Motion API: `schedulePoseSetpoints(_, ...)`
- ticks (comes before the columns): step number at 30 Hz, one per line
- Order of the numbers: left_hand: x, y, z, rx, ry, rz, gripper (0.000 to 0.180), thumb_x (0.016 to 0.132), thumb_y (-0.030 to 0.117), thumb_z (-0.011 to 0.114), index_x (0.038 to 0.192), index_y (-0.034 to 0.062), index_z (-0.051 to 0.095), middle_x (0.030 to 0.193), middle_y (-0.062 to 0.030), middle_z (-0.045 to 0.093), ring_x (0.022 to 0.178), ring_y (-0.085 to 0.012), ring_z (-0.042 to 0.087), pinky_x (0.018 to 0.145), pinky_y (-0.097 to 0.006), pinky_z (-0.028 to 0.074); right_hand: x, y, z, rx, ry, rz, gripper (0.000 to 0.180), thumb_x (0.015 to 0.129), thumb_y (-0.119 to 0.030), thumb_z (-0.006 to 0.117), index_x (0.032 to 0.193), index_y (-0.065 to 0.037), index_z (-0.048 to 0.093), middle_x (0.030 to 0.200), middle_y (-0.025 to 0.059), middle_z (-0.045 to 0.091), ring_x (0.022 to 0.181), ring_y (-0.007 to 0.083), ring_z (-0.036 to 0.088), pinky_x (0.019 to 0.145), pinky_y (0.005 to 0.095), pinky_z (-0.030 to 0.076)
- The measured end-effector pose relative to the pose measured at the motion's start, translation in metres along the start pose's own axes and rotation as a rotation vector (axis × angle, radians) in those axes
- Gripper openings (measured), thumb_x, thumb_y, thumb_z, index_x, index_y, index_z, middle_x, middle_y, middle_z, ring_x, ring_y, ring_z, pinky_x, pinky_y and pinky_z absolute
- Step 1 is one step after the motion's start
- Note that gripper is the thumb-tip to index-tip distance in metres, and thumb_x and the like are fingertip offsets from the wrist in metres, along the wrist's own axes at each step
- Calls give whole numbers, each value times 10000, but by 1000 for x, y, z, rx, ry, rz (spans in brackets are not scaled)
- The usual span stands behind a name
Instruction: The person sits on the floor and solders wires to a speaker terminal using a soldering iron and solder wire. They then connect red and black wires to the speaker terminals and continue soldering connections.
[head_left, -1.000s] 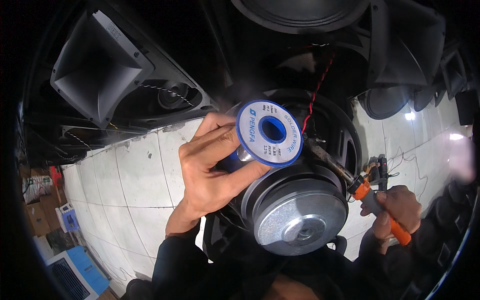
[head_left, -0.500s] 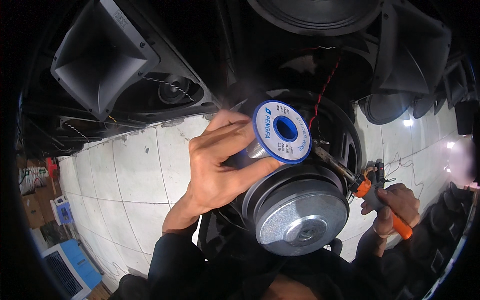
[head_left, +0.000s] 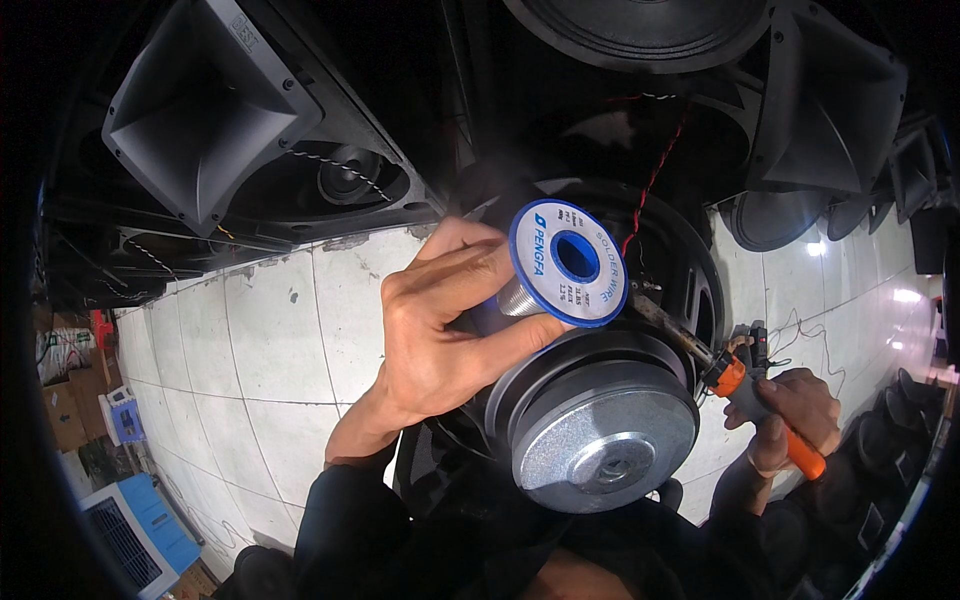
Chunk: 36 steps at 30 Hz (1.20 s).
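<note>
The left hand (head_left: pixel 430 345) grips a blue-rimmed spool of silver solder wire with a white label (head_left: pixel 552 290), its fingers parted to the reel's width, the thumb at the flange's near edge. The spool hangs above the far part of a round black-framed loudspeaker driver with a silver metal magnet (head_left: pixel 590 440), inside the frame's edges as seen from above. The right hand (head_left: pixel 798 412) has its fingers closed around a soldering iron with an orange-and-grey handle (head_left: pixel 730 376), which slants in over the frame's right edge.

Its tip lies just beside the spool's rim; whether they touch, I cannot tell. If the iron is hot, a small wrist slip could melt that rim, or scorch the thin red-and-black twisted wire (head_left: pixel 645 190) close by. The spool also blocks part of the frame from view, so a misplaced tip or stray solder could go unnoticed. A loosened thumb could drop the reel onto the driver.
</note>
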<state>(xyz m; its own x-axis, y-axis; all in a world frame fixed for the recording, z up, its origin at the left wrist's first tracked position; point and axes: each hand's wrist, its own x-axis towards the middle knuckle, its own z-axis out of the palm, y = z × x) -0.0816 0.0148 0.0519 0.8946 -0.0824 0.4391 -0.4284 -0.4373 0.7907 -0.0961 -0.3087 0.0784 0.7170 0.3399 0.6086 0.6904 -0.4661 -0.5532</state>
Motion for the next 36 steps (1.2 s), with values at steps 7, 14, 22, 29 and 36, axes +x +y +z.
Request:
schedulePoseSetpoints(7,0,0,0,-5,8,7,484,649,222,884,1031,-28,722,872,-141,734,893,-216,648,785,-347,495,1,-1,-1,-40,0,-8,332,871,-319,632,827,-1,715,575,53,659,504,181,662,529,266,513)
schedulePoseSetpoints(14,0,0,-3,-7,48,-1,406,665,173,870,1002,-8,735,918,-125,736,903,-212,654,783,-335,504,-8,4,-5,-132,83,35,310,866,-305,613,801,-15,703,570,47,644,479,183,634,520,283,501)
schedulePoseSetpoints(22,-1,3,-7,30,31,-8,368,662,160,860,978,10,745,939,-109,737,902,-195,648,773,-326,503,-2,-1,-4,-81,11,129,392,891,-366,587,791,-14,728,561,26,658,488,168,646,527,268,510)
schedulePoseSetpoints(29,-1,5,-6,10,0,-25,411,651,173,871,997,-4,737,918,-116,738,885,-202,640,775,-325,489,-4,5,-3,-13,25,65,369,879,-345,608,829,1,726,567,38,661,487,163,653,531,266,517)
schedulePoseSetpoints(36,-1,2,0,-13,13,-21,442,658,186,872,1023,-17,726,886,-125,738,885,-212,647,782,-337,487,0,10,-2,29,19,21,305,851,-289,624,840,2,716,581,51,668,496,172,659,532,267,518)
